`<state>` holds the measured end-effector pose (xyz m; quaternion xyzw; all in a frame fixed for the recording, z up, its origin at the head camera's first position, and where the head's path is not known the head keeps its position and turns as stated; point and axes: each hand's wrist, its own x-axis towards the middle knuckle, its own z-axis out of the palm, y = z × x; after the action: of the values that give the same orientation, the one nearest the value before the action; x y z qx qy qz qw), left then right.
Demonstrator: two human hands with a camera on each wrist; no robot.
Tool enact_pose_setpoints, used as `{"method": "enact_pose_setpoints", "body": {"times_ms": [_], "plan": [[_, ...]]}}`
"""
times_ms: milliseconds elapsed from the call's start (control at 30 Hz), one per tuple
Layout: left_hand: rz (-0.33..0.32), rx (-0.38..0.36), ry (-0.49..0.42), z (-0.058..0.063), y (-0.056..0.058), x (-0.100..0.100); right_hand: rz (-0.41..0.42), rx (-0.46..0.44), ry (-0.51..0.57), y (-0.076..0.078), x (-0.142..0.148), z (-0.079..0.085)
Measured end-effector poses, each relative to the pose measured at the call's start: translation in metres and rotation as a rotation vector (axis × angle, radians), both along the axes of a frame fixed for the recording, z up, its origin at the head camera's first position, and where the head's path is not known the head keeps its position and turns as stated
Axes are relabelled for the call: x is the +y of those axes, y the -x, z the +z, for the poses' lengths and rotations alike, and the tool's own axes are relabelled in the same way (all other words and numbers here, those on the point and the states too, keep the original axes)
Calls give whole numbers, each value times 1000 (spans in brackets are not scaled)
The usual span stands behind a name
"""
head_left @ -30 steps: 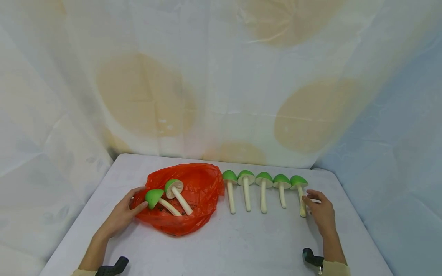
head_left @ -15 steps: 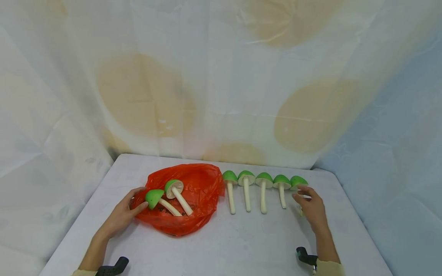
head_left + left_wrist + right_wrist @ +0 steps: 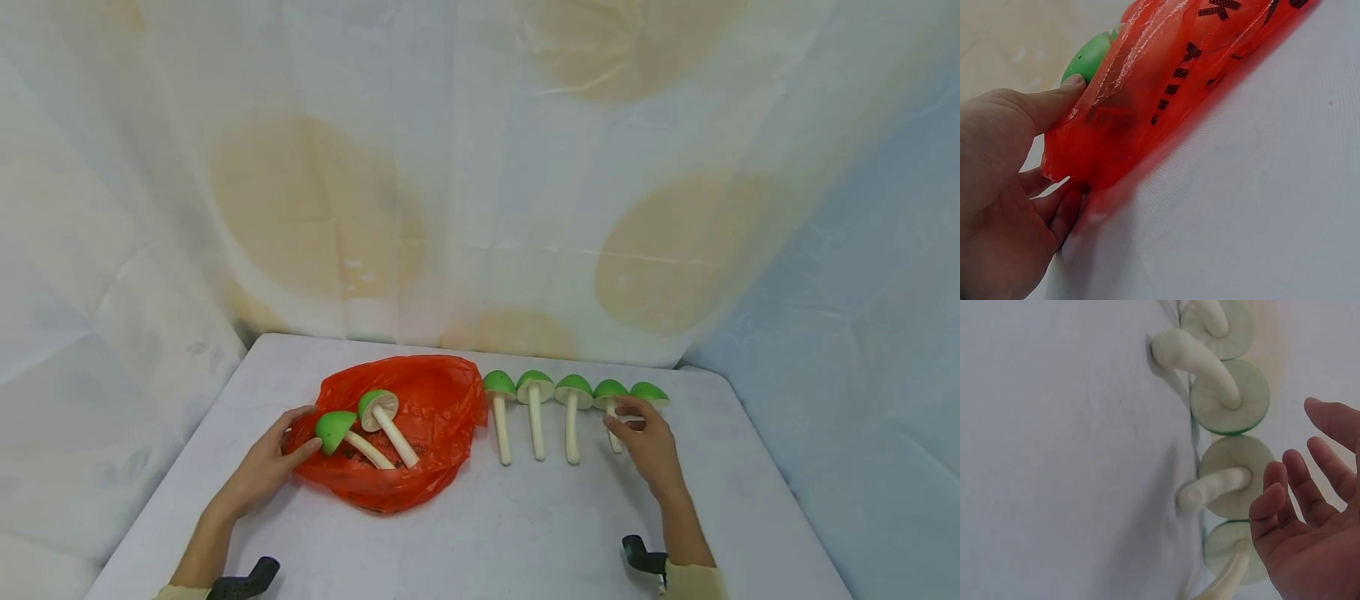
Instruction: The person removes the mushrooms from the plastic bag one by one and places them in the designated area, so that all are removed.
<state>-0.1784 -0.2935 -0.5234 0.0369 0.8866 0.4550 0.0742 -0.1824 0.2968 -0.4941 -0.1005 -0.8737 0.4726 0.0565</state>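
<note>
My left hand (image 3: 264, 465) grips the left rim of a red plastic bag (image 3: 442, 408). In the left wrist view its thumb lies over the rim beside a green cap (image 3: 1088, 59), with fingers curled under the plastic. Two toy mushrooms with green caps and white stems, one at the left (image 3: 334, 432) and one beside it (image 3: 395, 433), lie in the bag. My right hand (image 3: 651, 446) hovers with parted, loosely bent fingers and nothing in them. It is over the second mushroom from the right (image 3: 610, 390) in a row and partly hides the rightmost mushroom (image 3: 648, 392).
Several more mushrooms in that row, such as the middle one (image 3: 572, 400), lie right of the bag with caps toward the back. The white table (image 3: 540, 533) meets a patterned curtain (image 3: 510, 208) behind, with fabric on both sides too.
My right hand has moved left, from beside the rightmost mushroom to over the second from the right. The left hand, bag and mushrooms have stayed in place.
</note>
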Motion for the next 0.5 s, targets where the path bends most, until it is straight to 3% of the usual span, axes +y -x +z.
{"method": "enact_pose_setpoints", "body": {"times_ms": [200, 500], "plan": [[-9, 32, 1, 0, 0, 0, 19, 13, 54, 3, -12, -3], [-7, 22, -6, -1, 0, 0, 64, 83, 89, 9, -36, -1]]}}
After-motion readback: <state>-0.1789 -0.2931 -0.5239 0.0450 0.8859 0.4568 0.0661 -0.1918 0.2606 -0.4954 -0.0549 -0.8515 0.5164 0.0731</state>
